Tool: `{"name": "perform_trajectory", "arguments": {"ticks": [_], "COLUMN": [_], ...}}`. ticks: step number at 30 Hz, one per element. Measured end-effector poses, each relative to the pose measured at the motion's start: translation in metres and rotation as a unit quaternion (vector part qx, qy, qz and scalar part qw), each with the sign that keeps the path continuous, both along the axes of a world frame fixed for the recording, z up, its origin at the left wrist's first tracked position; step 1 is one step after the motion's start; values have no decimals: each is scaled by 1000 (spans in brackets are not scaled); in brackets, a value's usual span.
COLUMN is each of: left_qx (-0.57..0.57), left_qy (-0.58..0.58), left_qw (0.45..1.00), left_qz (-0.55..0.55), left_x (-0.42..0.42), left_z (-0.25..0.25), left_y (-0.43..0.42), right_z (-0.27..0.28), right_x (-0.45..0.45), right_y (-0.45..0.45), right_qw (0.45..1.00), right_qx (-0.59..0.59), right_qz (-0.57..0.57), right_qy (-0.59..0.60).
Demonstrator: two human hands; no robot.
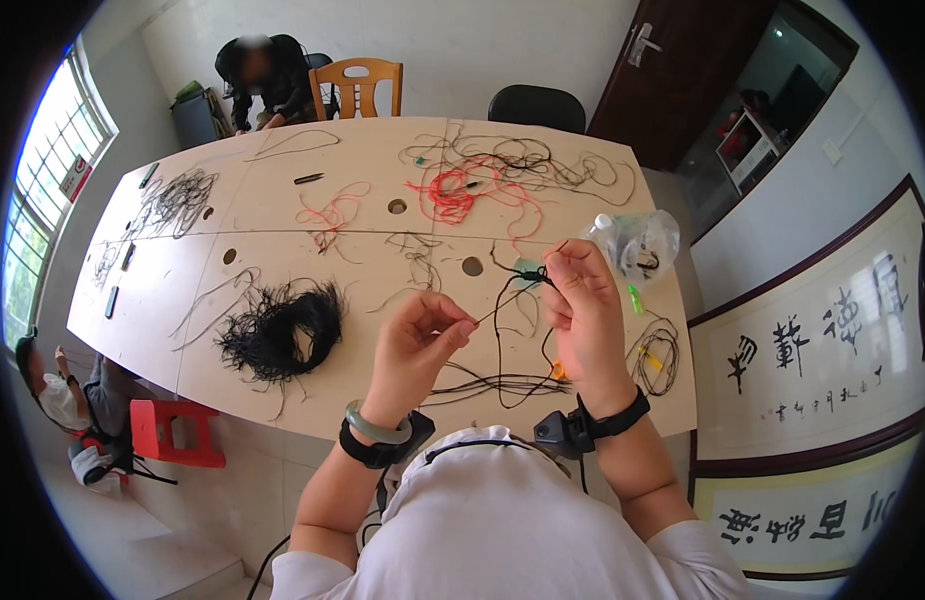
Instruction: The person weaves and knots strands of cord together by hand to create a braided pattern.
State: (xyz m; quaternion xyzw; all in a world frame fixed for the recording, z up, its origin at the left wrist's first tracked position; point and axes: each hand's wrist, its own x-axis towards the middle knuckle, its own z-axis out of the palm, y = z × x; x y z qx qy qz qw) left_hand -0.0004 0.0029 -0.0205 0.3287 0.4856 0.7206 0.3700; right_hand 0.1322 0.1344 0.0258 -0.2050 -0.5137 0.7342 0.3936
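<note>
Above the table's near side, my right hand (pixel 583 310) is closed, thumb and fingers pinching a black cord (pixel 499 325) near a dark knotted bundle (pixel 533 274). Loops of this cord hang down between my two hands. My left hand (pixel 423 345) is also closed, its thumb and forefinger pinched on a thin strand that runs up toward the knot. Beneath them, several dark cords (pixel 493 386) lie along the table's near edge. A ring-shaped bundle of black strands (pixel 283 330) rests to the left of my left hand.
Red cords (pixel 453 195) and tangled dark cords (pixel 183 200) lie across the wooden table (pixel 373 265). A clear plastic bag (pixel 648 240) and a green object (pixel 637 300) are beyond my right hand. One person (pixel 268 85) sits at the far side, another (pixel 68 400) at left near a red stool (pixel 173 432).
</note>
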Motion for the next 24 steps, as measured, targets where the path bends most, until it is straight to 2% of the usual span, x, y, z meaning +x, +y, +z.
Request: {"name": "perform_trajectory", "arguments": {"ticks": [1, 3, 5, 6, 8, 13, 16, 18, 19, 21, 24], "left_qx": [-14, -29, -79, -80, -53, -3, 11, 1, 2, -4, -35], "left_qy": [10, 19, 50, 49, 14, 74, 49, -31, -29, -118, -179], "left_qw": [1000, 999, 990, 990, 982, 992, 994, 998, 998, 990, 978], "left_qz": [-17, -32, -104, -101, -179, -103, -96, -59, -60, -82, -99], "left_x": [-3, -4, -3, -2, 3, 10, 11, 16, 15, 12, 13], "left_z": [-5, -8, -2, 1, 8, 15, 15, 22, 21, 17, 24], "left_y": [-4, -7, -10, -10, -4, 13, 19, 22, 22, 22, 19], "right_z": [-1, -5, -7, -6, -7, -5, -3, -3, -4, -5, -10], "right_x": [2, 1, -1, -3, -6, -8, -7, -8, -8, -10, -11], "right_y": [1, 1, -3, -6, -11, -16, -16, -15, -15, -15, -15], "right_qw": [999, 998, 996, 996, 997, 997, 997, 997, 997, 997, 997], "right_qx": [-44, -62, -80, -71, -62, -34, -34, -36, -42, -46, -54], "right_qz": [19, 29, 43, 47, 53, 61, 56, 55, 55, 56, 62], "right_qy": [15, 15, 15, 10, 5, -28, -36, -32, -32, -22, -4]}}
